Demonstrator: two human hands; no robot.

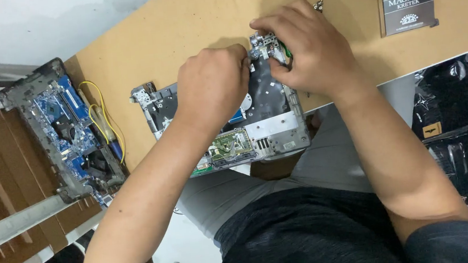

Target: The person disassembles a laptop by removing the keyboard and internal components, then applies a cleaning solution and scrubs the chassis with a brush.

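Surface: tan desk (pixel 189 21), opened laptop shell (pixel 279 127) at its near edge.
Left hand (pixel 212 85): fisted on the shell; contents hidden.
Right hand (pixel 303 50): nearer, fingers pinching hinge bracket (pixel 264 41) at the far corner.

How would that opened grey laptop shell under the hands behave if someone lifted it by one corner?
The grey laptop shell would probably flex, being a thin panel with open cut-outs. It likely feels light, since it looks largely stripped. Its small green circuit board and corner hinge bracket look exposed, so rough lifting might strain them.
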